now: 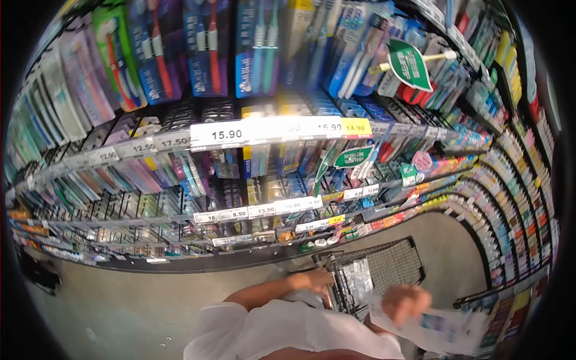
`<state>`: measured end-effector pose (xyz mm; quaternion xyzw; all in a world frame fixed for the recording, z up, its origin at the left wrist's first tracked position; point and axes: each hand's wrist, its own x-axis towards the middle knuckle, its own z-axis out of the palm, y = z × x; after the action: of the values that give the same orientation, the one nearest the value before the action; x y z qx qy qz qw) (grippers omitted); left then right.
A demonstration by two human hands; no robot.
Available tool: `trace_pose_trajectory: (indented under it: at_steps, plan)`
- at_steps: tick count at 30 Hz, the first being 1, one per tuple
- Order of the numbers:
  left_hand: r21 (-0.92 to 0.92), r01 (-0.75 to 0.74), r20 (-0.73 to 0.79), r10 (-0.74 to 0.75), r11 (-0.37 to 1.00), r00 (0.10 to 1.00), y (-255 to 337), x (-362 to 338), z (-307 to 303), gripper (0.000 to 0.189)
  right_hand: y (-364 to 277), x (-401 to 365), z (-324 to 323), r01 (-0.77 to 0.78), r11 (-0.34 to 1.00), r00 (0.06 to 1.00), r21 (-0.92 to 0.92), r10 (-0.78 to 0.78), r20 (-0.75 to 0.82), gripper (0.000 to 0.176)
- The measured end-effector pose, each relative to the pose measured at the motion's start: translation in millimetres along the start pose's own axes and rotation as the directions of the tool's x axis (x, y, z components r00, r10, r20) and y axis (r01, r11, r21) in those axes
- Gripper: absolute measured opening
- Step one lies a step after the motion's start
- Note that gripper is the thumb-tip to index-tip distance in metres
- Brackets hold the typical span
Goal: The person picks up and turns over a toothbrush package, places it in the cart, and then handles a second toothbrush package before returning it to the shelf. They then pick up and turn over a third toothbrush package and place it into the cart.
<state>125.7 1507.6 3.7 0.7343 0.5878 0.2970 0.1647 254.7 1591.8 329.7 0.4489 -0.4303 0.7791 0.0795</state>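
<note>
My left hand (pixel 315 280) is closed round the handle end of a black wire shopping cart (pixel 393 264), at the bottom middle of the view. My right hand (pixel 406 305), smeared by motion, has its fingers curled to the right of the cart handle. A white printed sheet (pixel 447 330) with blue marks spreads out from under that hand, and the hand grips it near its left end. Inside the cart lies a shiny silver-grey package (pixel 355 279).
Packaged toothbrushes (pixel 207 48) hang in rows on a curved shelf unit ahead, above price labels (pixel 227 134). Green leaf-shaped signs (pixel 411 65) stick out from it. More stocked shelves (pixel 516 210) curve round on the right. Grey floor (pixel 126 300) shows at lower left.
</note>
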Motion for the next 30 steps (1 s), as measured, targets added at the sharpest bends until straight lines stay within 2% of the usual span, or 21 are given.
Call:
trace_pose_trajectory:
  at_steps: [1, 2, 3, 4, 5, 7, 8, 10, 11, 13, 14, 16, 17, 18, 20, 21, 22, 25, 27, 30]
  plan:
    - [-0.140, 0.036, 0.002, -0.036, 0.989, 0.999, 16.7, -0.9, -20.1, 0.031, 14.2, -31.9, -12.5, -0.120, 0.979, 0.981, 0.166, 0.143, -0.132, 0.026]
    - [-0.279, 0.068, 0.009, -0.069, 0.958, 0.998, 44.3, -2.9, -54.4, 0.026, 25.9, -60.5, -11.2, -0.240, 0.970, 0.814, 0.045, 0.226, -0.535, 0.023]
    - [-0.412, 0.099, 0.023, -0.098, 0.906, 0.995, 75.8, -7.3, -93.3, 0.022, 37.7, -87.5, -9.3, -0.401, 0.915, 0.486, 0.056, 0.264, -0.833, 0.022]
    - [-0.428, 0.032, -0.048, -0.058, 0.903, 0.997, 114.4, -13.6, -141.4, 0.017, 45.2, -135.5, -36.4, -0.560, 0.816, 0.409, 0.145, 0.425, -0.808, 0.020]
    - [-0.443, -0.033, -0.115, -0.021, 0.896, 0.993, 156.3, -23.0, -190.4, 0.013, 46.8, -183.3, -53.4, -0.783, 0.583, 0.212, 0.216, 0.576, -0.789, 0.017]
    - [-0.533, -0.213, -0.360, 0.008, 0.819, 0.933, 231.5, -52.3, -263.9, 0.011, 74.4, -219.6, -38.9, -0.895, 0.392, 0.023, 0.214, 0.519, -0.855, 0.018]
    - [-0.498, -0.462, -0.592, 0.102, 0.734, 0.799, 258.3, -61.9, -284.4, 0.008, 83.0, -246.1, -32.9, -0.978, 0.207, 0.111, -0.019, 0.441, -0.890, 0.019]
    - [-0.572, -0.653, -0.573, 0.327, 0.497, 0.751, 289.9, -68.3, -310.0, 0.014, 109.0, -316.6, -39.2, -0.979, 0.109, 0.203, -0.172, 0.540, -0.817, 0.027]
    - [-0.621, -0.698, -0.552, 0.433, 0.357, 0.712, 305.5, -71.5, -323.0, 0.017, 115.2, -318.7, -25.3, -0.966, -0.029, 0.192, -0.259, 0.588, -0.785, 0.031]
    - [-0.573, -0.817, -0.735, 0.404, 0.060, 0.545, 351.2, -60.2, -323.7, 0.018, 125.3, -334.9, -20.1, -0.964, 0.100, 0.258, -0.247, 0.581, -0.772, 0.035]
    - [-0.464, -0.871, -0.883, 0.161, -0.163, 0.440, 394.0, -50.5, -310.4, 0.020, 127.5, -340.7, -18.7, -0.956, 0.165, 0.293, -0.242, 0.566, -0.771, 0.037]
    - [-0.352, -0.873, -0.931, 0.028, -0.337, 0.365, 416.1, -48.8, -298.3, 0.022, 113.4, -302.1, 11.0, -0.934, -0.097, 0.277, -0.343, 0.409, -0.869, 0.040]
    - [-0.419, -0.851, -0.907, 0.182, -0.317, 0.379, 407.2, -58.0, -294.8, 0.018, 108.8, -286.5, 19.2, -0.899, -0.229, 0.293, -0.373, 0.319, -0.901, 0.041]
    - [-0.486, -0.827, -0.857, 0.342, -0.284, 0.386, 393.2, -70.2, -293.5, 0.014, 115.2, -311.1, 17.4, -0.880, -0.272, 0.348, -0.390, 0.191, -0.918, 0.044]
    - [-0.602, -0.774, -0.683, 0.630, -0.198, 0.370, 363.0, -90.3, -299.0, 0.007, 128.9, -340.0, 17.3, -0.959, -0.150, 0.207, -0.239, 0.203, -0.957, 0.046]
    - [-0.637, -0.762, -0.582, 0.719, -0.114, 0.379, 366.9, -90.7, -318.2, 0.015, 136.4, -349.0, 20.0, -0.985, -0.085, 0.132, -0.153, 0.212, -0.968, 0.047]
    - [-0.652, -0.757, -0.472, 0.795, -0.024, 0.381, 370.8, -91.1, -337.5, 0.028, 145.3, -356.4, 20.1, -0.987, -0.056, 0.139, -0.148, 0.146, -0.979, 0.046]
    - [-0.628, -0.778, -0.422, 0.830, 0.022, 0.365, 359.6, -118.2, -332.5, 0.027, 158.9, -360.5, 27.5, -0.976, -0.104, 0.188, -0.192, 0.048, -0.981, 0.047]
    - [-0.631, -0.773, -0.375, 0.845, 0.069, 0.381, 345.3, -139.5, -330.8, 0.027, 164.5, -348.9, 36.5, -0.981, -0.106, 0.164, -0.163, 0.005, -0.987, 0.046]
    - [-0.651, -0.735, -0.284, 0.838, 0.188, 0.466, 308.8, -155.8, -345.3, 0.029, 177.0, -346.6, 40.9, -0.969, -0.196, 0.172, -0.153, -0.085, -0.981, 0.046]
